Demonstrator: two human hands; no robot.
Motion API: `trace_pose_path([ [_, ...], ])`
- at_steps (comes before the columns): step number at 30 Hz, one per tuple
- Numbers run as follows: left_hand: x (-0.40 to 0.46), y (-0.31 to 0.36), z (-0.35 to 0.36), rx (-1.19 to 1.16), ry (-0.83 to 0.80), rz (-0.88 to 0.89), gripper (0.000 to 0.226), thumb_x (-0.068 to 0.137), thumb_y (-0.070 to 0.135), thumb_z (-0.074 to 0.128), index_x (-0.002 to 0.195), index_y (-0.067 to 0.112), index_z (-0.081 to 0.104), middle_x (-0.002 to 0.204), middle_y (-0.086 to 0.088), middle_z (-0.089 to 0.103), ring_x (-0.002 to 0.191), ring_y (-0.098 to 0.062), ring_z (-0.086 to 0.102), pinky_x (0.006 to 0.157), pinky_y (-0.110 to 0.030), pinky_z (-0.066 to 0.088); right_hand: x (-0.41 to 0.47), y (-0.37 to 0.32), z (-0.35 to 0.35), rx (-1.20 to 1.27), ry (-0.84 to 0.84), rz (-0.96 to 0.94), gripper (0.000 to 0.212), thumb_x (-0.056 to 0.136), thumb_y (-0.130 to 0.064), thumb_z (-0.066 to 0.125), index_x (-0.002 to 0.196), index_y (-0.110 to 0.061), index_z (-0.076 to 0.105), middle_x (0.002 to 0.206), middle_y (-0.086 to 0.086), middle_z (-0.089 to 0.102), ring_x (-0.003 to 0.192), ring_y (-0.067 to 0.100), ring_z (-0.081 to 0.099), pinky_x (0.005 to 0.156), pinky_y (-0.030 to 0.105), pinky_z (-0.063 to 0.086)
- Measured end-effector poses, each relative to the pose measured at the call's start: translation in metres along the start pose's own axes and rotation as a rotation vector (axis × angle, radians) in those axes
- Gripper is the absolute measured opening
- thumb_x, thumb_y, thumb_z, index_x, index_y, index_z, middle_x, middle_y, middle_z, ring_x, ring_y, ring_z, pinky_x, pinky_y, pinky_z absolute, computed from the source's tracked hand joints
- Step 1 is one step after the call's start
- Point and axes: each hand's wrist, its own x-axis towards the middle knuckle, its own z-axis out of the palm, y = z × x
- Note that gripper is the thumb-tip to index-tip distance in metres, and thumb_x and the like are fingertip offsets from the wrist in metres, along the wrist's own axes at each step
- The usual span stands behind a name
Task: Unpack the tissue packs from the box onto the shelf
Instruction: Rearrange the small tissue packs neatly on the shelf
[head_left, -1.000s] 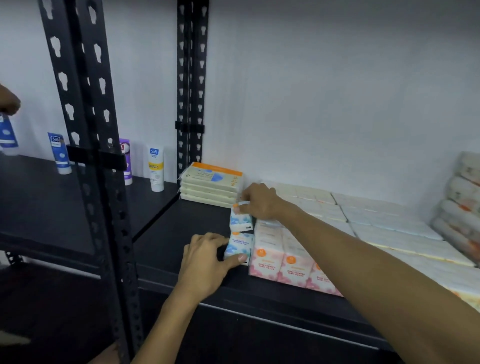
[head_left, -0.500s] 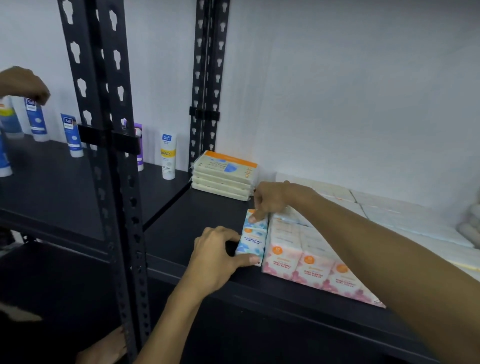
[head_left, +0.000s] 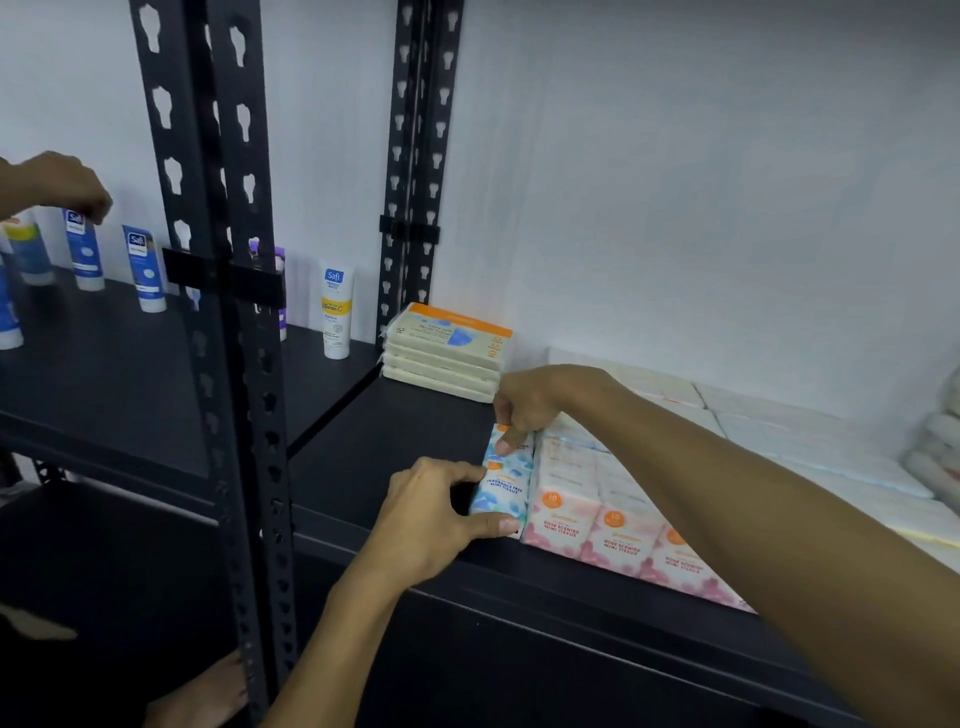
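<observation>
Black shelf (head_left: 395, 447) with row of pink packs (head_left: 613, 525) along front edge; blue mini tissue pack (head_left: 503, 480) upright at row's left end, touching it, long axis running front to back. Left hand (head_left: 431, 519) curled on near end, thumb under front corner. Right hand (head_left: 524, 405) pinching far top, equally close.

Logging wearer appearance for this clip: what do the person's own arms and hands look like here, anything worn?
Both forearms are bare as far as the frame shows: no sleeves, gloves, watch or bracelets. The left hand and right hand show no rings on the visible fingers. Nails look short and unpainted.
</observation>
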Motion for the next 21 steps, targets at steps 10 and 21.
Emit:
trace_pose_path([
  [10, -0.002, 0.008, -0.004, -0.094, -0.045, -0.025, 0.076, 0.064, 0.053, 0.091, 0.125, 0.032, 0.051, 0.114, 0.026, 0.058, 0.119, 0.007, 0.052, 0.098, -0.018, 0.043, -0.02, 0.002, 0.011, 0.073, 0.203, 0.0, 0.059, 0.089, -0.055, 0.068, 0.132, -0.016, 0.061, 0.131, 0.0, 0.065, 0.117, 0.023, 0.06, 0.105, 0.045, 0.045],
  [21, -0.002, 0.006, -0.003, -0.091, -0.012, -0.002, 0.042, 0.094, 0.045, 0.067, 0.133, 0.03, 0.062, 0.142, 0.004, 0.06, 0.135, -0.007, 0.051, 0.112, -0.031, 0.041, -0.16, 0.042, 0.104, 0.359, 0.743, 0.242, 0.055, 0.099, -0.064, 0.038, 0.132, -0.026, 0.059, 0.14, -0.003, 0.053, 0.133, 0.02, 0.046, 0.113, 0.044, 0.02],
])
